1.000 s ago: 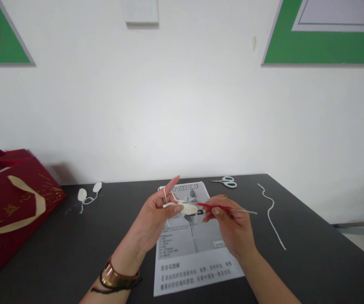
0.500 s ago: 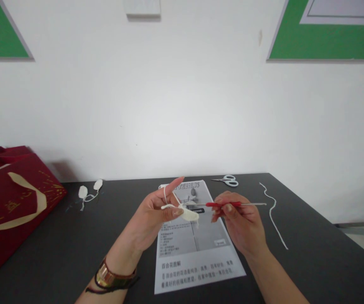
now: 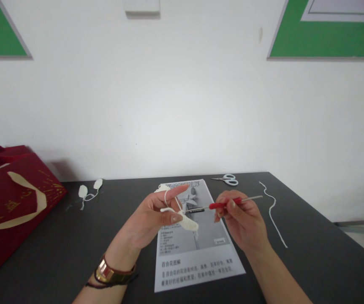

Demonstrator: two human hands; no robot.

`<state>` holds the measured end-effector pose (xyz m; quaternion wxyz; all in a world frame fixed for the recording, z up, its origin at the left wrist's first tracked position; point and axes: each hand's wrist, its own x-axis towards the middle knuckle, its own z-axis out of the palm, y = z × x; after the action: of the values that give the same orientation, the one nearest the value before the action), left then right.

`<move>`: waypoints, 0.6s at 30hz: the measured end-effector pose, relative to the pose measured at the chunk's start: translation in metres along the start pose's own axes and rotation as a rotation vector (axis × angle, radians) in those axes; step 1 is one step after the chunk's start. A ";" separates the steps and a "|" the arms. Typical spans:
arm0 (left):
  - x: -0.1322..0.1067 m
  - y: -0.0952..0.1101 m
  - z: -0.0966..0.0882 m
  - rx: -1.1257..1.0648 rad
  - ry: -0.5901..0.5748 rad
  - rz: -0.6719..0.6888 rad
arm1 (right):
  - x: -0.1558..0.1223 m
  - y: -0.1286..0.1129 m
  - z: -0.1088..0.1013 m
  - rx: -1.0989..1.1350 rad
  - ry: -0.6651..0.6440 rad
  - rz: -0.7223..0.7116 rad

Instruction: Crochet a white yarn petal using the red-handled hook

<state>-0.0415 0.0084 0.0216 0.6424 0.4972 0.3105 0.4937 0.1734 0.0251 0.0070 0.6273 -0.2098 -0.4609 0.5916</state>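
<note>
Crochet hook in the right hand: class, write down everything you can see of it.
The crochet hook is a thin silver metal rod with a red grip around its middle. The right hand pinches the red part. It lies nearly level, tip pointing left toward the white yarn on the left hand; contact there is unclear.

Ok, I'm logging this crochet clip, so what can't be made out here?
Head view, crochet hook tip: too thin to tell whether it catches the yarn.
Head view, printed sheet: upper text too small, partly covered by the left hand and right hand.
Head view, red bag: cut off by the left edge.
</note>
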 end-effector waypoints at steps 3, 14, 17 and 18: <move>0.001 0.000 0.004 0.194 0.062 0.078 | 0.002 0.006 0.001 0.144 0.078 0.186; 0.011 -0.020 0.021 0.236 0.284 0.148 | -0.002 0.022 0.013 0.152 0.172 0.230; 0.011 -0.023 0.021 0.278 0.298 0.150 | -0.001 0.022 0.013 0.088 0.168 0.189; 0.012 -0.024 0.021 0.296 0.309 0.153 | -0.001 0.023 0.013 0.061 0.164 0.176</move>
<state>-0.0112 0.0120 0.0065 0.4679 0.5267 0.4354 0.5604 0.1503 0.0254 -0.0051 0.6149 -0.2779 -0.3694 0.6389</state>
